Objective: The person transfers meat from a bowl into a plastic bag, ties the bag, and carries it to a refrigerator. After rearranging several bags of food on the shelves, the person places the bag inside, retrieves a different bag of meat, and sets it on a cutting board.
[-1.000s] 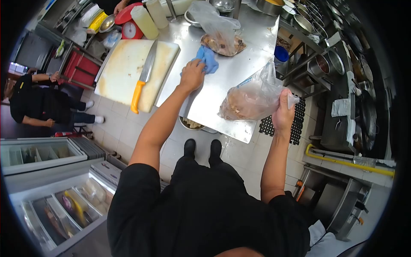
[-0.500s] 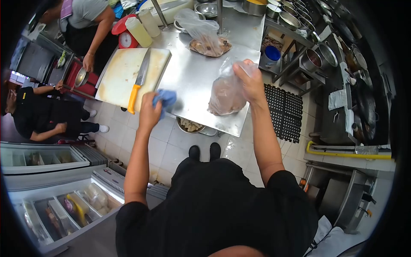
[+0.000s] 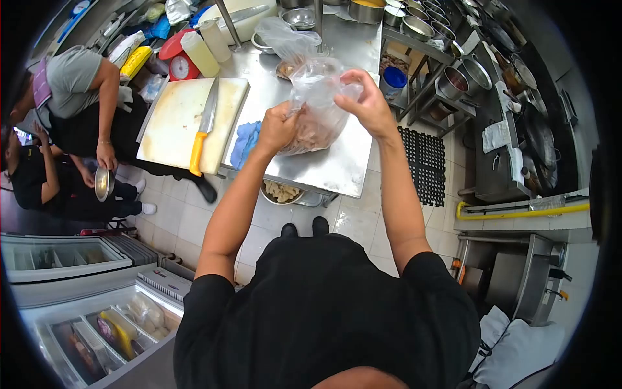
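Note:
A clear plastic bag of brownish-pink food pieces, perhaps meat, stands on the steel table. My left hand is closed on the left side of its loose plastic. At the bag's upper right is my right hand, its fingers curved and apart from the thumb, the fingertips against or very near the plastic. A crumpled blue cloth lies on the table beside my left wrist. Behind the bag, a second plastic bag is partly hidden.
Left of my hands, a yellow-handled knife rests on a white cutting board. A red scale and squeeze bottles stand behind it. Under the table edge is a bowl of pale chunks. Two people stand at left, one holding a metal bowl.
My left hand has let go of the blue cloth, now on the table, and taken hold of the bag. The bag and right hand have shifted left; the right fingers have opened.

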`<state>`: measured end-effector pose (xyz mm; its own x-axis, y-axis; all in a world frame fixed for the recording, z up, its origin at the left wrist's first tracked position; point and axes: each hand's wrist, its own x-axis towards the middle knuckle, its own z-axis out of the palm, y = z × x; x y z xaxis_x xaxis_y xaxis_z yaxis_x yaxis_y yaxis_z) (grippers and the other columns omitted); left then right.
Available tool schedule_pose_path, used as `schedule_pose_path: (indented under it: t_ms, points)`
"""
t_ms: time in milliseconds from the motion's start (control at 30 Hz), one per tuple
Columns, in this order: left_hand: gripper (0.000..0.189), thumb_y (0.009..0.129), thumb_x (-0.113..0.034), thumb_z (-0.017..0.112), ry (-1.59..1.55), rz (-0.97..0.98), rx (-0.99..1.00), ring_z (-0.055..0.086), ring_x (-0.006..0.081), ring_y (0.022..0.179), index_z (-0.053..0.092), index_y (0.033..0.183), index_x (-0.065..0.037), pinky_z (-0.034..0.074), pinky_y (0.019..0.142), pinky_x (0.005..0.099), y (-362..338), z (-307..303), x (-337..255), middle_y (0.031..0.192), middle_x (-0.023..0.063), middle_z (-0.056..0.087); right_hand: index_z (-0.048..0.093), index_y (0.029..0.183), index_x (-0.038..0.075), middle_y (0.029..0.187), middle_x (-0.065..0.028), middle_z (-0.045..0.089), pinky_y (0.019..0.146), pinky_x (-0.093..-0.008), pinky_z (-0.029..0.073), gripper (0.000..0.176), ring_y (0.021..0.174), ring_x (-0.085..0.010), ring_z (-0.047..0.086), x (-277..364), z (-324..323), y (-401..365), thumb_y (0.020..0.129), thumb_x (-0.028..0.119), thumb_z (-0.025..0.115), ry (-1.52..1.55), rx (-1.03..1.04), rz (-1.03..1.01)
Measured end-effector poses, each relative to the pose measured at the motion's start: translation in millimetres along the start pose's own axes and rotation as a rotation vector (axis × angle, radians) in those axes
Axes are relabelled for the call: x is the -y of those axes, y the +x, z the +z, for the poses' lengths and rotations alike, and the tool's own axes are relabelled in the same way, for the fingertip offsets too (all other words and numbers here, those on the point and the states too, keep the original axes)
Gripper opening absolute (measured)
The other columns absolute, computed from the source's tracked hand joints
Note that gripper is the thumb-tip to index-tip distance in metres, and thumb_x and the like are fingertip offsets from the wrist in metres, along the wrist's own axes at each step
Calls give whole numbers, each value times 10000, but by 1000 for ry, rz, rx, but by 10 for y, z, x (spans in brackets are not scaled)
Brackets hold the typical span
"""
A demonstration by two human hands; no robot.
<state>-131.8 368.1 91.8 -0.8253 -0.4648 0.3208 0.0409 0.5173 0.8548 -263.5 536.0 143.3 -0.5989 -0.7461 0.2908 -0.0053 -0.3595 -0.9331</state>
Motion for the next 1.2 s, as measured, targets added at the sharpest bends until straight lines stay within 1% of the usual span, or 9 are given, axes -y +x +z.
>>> schedule_pose_path:
  t_ms: [67,200,300,367,400,567,833,1033,1200]
  points:
    - [272,934,-247,583,-68,-81,39,670,160,766,687,919,4,504,694,287,-45,19,197,811,119,705,400,1359,43,1332,-143,481,962,-336,405,826,1206,-215,485,-331,-314,-118,693,259,837,-82,39,86]
    - [364,946,-329,567,-167,-228,40,646,120,775,688,921,14,502,695,279,-168,-22,113,802,108,703,401,1367,35,1356,-141,471,969,-342,402,842,1244,-234,454,-942,-335,-276,703,334,823,-376,237,147]
    - [373,941,-338,573,-211,-195,18,643,147,745,681,915,18,498,671,299,-47,-35,180,776,115,692,507,1268,20,1204,-127,579,921,-311,447,588,1052,-138,546,-1056,142,-191,785,237,761,-397,234,3]
    - [409,944,-360,556,-147,-64,-43,642,196,714,669,884,28,492,654,323,26,-94,-45,748,143,675,624,1117,4,1006,-113,664,808,-307,482,362,891,-137,595,-788,433,-164,856,244,696,-454,-63,408]
    - [446,948,-381,539,-84,73,-103,641,246,683,657,853,38,486,637,346,71,-135,-127,720,171,657,678,967,-1,802,-68,672,711,-291,484,256,746,-138,600,-930,502,-184,897,244,649,-458,-222,175]
    - [567,961,-450,455,211,-108,47,609,395,670,611,747,51,462,614,427,-91,-206,226,693,260,594,663,957,-9,825,-45,648,744,-267,466,264,781,-131,582,-1205,579,-183,884,245,661,-400,-414,70]
    - [412,943,-369,526,-55,-110,4,612,300,581,637,825,10,459,566,380,-28,-150,80,592,189,587,549,1202,-4,1082,-89,622,909,-340,457,574,989,-198,592,-723,609,-2,787,335,758,-161,136,195]
    - [352,919,-323,565,-343,-42,6,654,267,779,631,1039,2,496,717,326,-264,-458,288,837,162,671,620,1003,26,937,-38,628,883,-276,432,243,909,-129,565,-384,884,245,898,243,647,-54,49,24]
    - [884,757,-582,667,228,71,-164,299,392,1332,396,1354,12,258,1073,488,-771,-235,455,1399,267,349,599,917,41,846,-27,585,803,-272,432,196,824,-122,539,-301,1160,231,945,234,575,-387,-108,-69]
